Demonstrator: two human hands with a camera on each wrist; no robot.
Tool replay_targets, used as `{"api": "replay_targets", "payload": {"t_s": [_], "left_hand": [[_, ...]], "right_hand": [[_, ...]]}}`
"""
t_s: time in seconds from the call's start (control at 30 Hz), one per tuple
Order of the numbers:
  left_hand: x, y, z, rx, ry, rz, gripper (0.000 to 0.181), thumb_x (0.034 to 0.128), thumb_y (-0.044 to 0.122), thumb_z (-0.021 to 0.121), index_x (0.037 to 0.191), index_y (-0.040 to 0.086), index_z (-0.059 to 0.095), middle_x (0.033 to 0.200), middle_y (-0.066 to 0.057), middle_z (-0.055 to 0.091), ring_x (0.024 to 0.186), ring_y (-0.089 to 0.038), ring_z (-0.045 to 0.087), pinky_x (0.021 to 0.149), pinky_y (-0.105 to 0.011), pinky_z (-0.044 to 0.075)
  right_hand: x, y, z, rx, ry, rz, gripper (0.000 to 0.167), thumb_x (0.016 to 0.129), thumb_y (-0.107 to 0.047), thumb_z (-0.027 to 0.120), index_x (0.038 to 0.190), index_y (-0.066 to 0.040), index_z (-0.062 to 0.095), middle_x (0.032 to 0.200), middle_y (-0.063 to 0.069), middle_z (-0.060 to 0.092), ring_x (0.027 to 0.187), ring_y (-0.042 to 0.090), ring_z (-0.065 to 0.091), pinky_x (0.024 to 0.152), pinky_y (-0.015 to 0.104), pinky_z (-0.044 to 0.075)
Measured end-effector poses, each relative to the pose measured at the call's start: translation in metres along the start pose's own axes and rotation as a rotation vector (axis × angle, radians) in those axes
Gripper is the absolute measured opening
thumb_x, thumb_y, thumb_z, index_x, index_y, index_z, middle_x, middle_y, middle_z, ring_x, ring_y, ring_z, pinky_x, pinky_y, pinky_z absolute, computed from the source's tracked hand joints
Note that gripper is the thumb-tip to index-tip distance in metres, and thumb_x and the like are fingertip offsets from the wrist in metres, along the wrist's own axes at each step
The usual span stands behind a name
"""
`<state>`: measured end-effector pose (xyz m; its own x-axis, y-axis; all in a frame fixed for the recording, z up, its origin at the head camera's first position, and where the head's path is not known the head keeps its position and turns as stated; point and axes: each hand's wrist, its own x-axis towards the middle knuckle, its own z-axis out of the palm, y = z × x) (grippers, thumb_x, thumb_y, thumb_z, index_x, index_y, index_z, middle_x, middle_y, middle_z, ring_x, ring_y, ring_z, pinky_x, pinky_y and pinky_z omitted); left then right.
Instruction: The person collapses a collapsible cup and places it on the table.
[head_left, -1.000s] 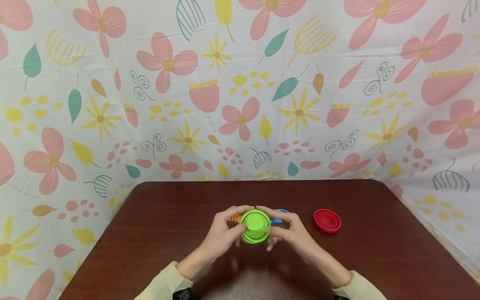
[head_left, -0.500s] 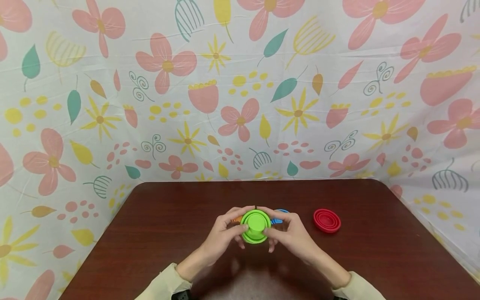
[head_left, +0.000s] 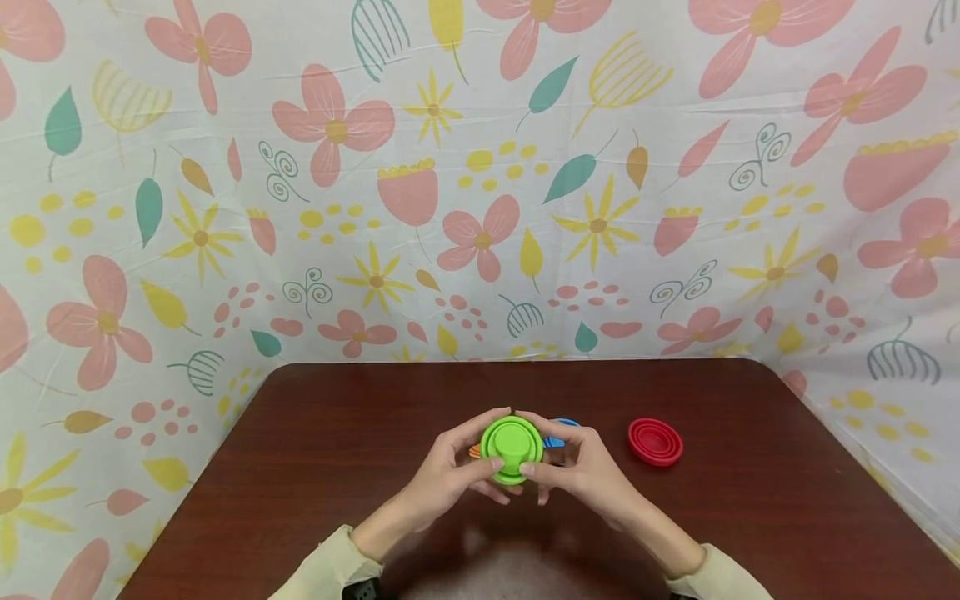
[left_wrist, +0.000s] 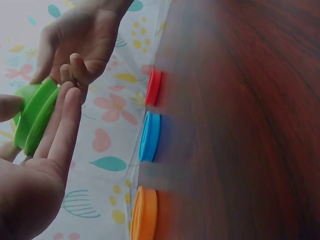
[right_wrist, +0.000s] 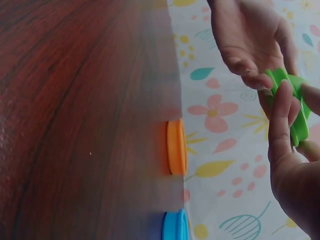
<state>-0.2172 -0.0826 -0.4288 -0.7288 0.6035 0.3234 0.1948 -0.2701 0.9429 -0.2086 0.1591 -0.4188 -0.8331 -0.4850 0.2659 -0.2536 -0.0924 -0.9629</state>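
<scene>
A green collapsible cup [head_left: 512, 436], with stepped rings round a raised middle, is held above the table between both hands, that middle turned toward the head camera. My left hand [head_left: 447, 465] grips its left side, thumb on the front and fingers at the rim and behind. On the other side my right hand [head_left: 588, 468] grips it likewise, its thumb pressing the lower front. In the left wrist view the cup [left_wrist: 37, 115] shows from the side, its middle bulging out from the wide rim. The right wrist view shows fingers along the back of the cup [right_wrist: 300, 125].
Three similar flattened round pieces lie on the dark wooden table [head_left: 360, 425]: a red one [head_left: 655, 442] at right, a blue one [head_left: 553, 441] behind my right hand, and an orange one [head_left: 474, 451] mostly hidden behind my left. A flowered cloth [head_left: 480, 167] hangs behind.
Both thumbs have slid lower and closer together on the cup's front, and the cup has tilted slightly. The left-hand fingers beneath have shifted rightward. The pieces on the table have stayed put.
</scene>
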Motion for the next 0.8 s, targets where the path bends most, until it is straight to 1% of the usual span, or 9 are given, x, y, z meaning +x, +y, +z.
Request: {"api": "replay_targets", "payload": {"t_s": [0.1,0.23,0.37,0.57,0.63,0.8], "left_hand": [[0.0,-0.001,0.002,0.007,0.014,0.007,0.061,0.1043,-0.001,0.058,0.162,0.011,0.041,0.134,-0.026,0.06,0.089,-0.056,0.071,0.074,-0.051,0.064],[0.002,-0.003,0.003,0.017,0.036,0.019,0.062,0.1033,-0.003,0.059,0.161,0.011,0.042,0.132,-0.026,0.062,0.086,-0.052,0.073,0.072,-0.05,0.065],[0.003,-0.005,0.004,0.024,0.054,0.038,0.062,0.1026,-0.005,0.059,0.161,0.01,0.043,0.132,-0.027,0.062,0.084,-0.058,0.07,0.07,-0.05,0.065],[0.002,-0.004,0.005,0.036,0.093,0.022,0.062,0.1006,-0.007,0.059,0.159,0.011,0.046,0.13,-0.026,0.063,0.084,-0.063,0.067,0.068,-0.048,0.065],[0.002,-0.003,0.006,0.044,0.106,0.013,0.062,0.0999,-0.007,0.059,0.158,0.011,0.047,0.13,-0.025,0.063,0.084,-0.063,0.068,0.067,-0.047,0.065],[0.002,-0.003,0.006,0.068,0.132,-0.013,0.063,0.0993,-0.008,0.06,0.157,0.014,0.05,0.132,-0.022,0.063,0.083,-0.057,0.071,0.067,-0.047,0.065]], "right_hand": [[0.0,0.001,0.002,-0.018,0.01,-0.012,0.062,0.095,0.002,0.074,0.153,-0.002,0.053,0.132,0.027,0.063,0.06,0.029,0.067,0.058,0.043,0.062],[0.001,0.002,0.004,-0.05,0.034,-0.022,0.062,0.094,0.001,0.075,0.152,-0.003,0.055,0.126,0.026,0.066,0.058,0.029,0.066,0.055,0.044,0.062],[0.002,0.004,0.006,-0.088,0.063,-0.025,0.062,0.093,0.0,0.076,0.152,-0.006,0.056,0.124,0.024,0.066,0.056,0.029,0.064,0.052,0.044,0.06],[0.003,0.007,0.009,-0.113,0.078,-0.047,0.062,0.093,0.0,0.077,0.151,-0.007,0.058,0.123,0.023,0.061,0.057,0.029,0.063,0.05,0.044,0.06],[0.003,0.009,0.009,-0.111,0.076,-0.055,0.062,0.093,0.001,0.077,0.151,-0.006,0.057,0.123,0.024,0.06,0.057,0.03,0.064,0.051,0.044,0.06],[0.004,0.01,0.011,-0.115,0.081,-0.07,0.063,0.091,0.003,0.078,0.151,-0.005,0.057,0.123,0.024,0.06,0.056,0.03,0.064,0.052,0.044,0.06]]}}
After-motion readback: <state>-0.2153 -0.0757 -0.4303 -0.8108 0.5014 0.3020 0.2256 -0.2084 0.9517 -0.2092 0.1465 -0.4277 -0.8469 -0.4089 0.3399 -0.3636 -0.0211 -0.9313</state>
